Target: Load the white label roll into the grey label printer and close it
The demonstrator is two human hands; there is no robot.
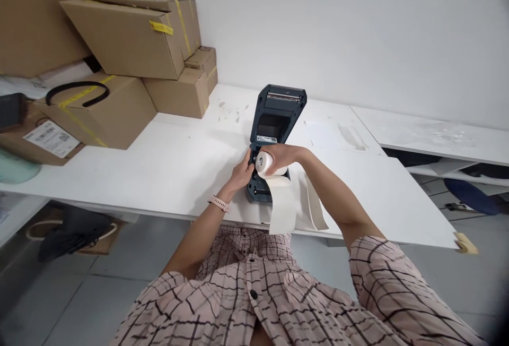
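Observation:
A dark label printer [260,195] stands on the white table with its lid [295,107] raised and tilted back. My right hand [281,156] is wrapped round a white label roll [263,162], which sits at the printer's open bay; whether it is seated inside is hidden by the hand. From the roll a loose strip of label paper [283,205] hangs over the table's front edge. My left hand [240,173] grips the printer's left side, its thumb by the bay's rim and the roll's end. To the right of the hanging strip, another curled pale strip [315,205] lies under my right forearm.
Cardboard boxes [131,43] are stacked at the left, with a black curved band [77,87] on one. The white table [191,171] runs along the wall. At the right are a lower shelf [449,168] and a blue stool seat [471,196]. A dark bag [73,232] lies below, left.

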